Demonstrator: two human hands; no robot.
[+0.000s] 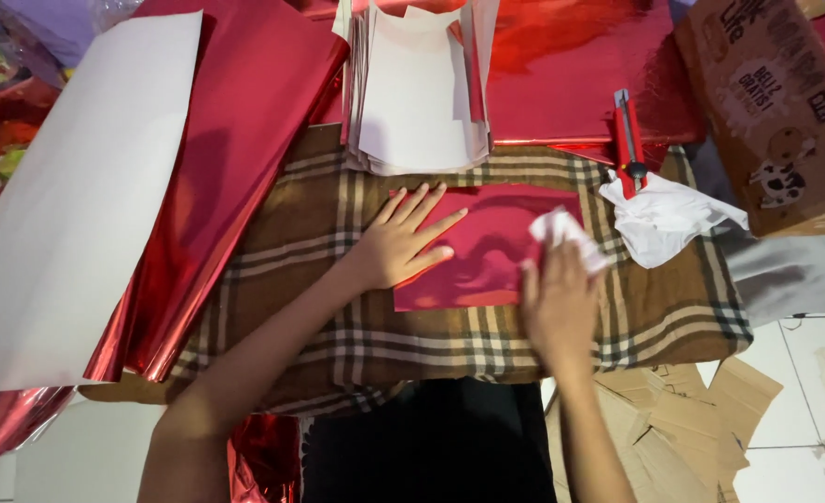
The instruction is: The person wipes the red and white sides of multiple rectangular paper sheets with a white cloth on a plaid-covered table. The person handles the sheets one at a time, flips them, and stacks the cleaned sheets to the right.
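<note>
Head view: a small red foil sheet [491, 247] is seen lying flat on a brown plaid cloth [356, 326], near the middle of the picture. The left hand [403, 244] is laid palm down on the sheet's left edge, its fingers spread apart and closed on nothing. The right hand [557, 303] is pressed onto the sheet's right side, its fingers curled around a crumpled white tissue [561, 231] that is held against the foil. A stack of white-backed cut sheets [422, 93] is placed just beyond the sheet. A red utility knife [628, 140] is set to the right, touching a second crumpled tissue [664, 219]. A large roll of red foil with a white backing [151, 186] is spread at the left, and a cardboard box [776, 102] is seen at the far right
</note>
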